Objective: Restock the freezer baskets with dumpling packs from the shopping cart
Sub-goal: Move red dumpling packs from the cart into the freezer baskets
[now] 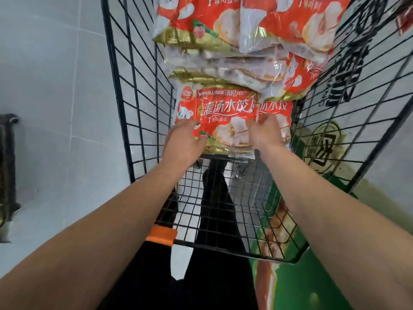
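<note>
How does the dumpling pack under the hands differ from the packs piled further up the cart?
The near pack lies flat, printed face up, its label fully readable; the piled packs overlap and tilt, their fronts partly hidden. The left hand and right hand rest on the near pack's edges; nothing touches the piled packs. Both share the red and gold print with a dumpling picture, and sit in the black wire cart.

Dumpling packs (pixel 220 121) showing red-orange w/ white lettering, gold bottom edge, pale dumpling pics & a white bear. Shopping cart (pixel 143 90) showing black wire grid w/ an orange clip (pixel 161 235). Floor (pixel 55 86) showing light grey tiles; green floor graphic (pixel 297 285) at right.
</note>
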`<state>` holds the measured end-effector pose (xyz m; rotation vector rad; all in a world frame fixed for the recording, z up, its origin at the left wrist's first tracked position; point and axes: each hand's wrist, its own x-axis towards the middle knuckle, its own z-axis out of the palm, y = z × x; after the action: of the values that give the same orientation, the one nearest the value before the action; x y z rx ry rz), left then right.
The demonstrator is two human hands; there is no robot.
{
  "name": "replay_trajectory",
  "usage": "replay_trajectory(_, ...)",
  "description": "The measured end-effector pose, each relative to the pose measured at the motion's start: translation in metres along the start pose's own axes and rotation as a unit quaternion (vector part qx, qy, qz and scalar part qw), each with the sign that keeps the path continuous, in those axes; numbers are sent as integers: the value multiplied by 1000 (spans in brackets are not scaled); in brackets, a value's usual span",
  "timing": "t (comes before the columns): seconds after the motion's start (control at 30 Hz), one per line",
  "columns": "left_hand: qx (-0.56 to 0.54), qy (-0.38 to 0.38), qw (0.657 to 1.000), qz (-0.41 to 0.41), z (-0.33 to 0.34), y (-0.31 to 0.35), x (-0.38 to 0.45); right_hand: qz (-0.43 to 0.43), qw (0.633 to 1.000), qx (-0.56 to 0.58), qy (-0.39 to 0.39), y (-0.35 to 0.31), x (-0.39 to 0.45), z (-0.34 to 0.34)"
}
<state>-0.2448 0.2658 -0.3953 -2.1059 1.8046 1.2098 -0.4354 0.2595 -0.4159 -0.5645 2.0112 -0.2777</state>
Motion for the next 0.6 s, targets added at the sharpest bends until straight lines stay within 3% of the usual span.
replay_trajectory(0.17,64,-20,998,19,19,-5,21,22,998,58,15,19,20,15)
replay_trajectory(0.33,39,-9,998,-56,28,-15,27,84,995,58,10,67,-3,-4)
replay_trajectory(0.43,-70,-3,982,-176,33,-17,40,115,992,47,26,88,-8,-5)
replay_trajectory(0.6,-256,20,911,-322,41,-29,32,173,977,117,50,94,-8,0)
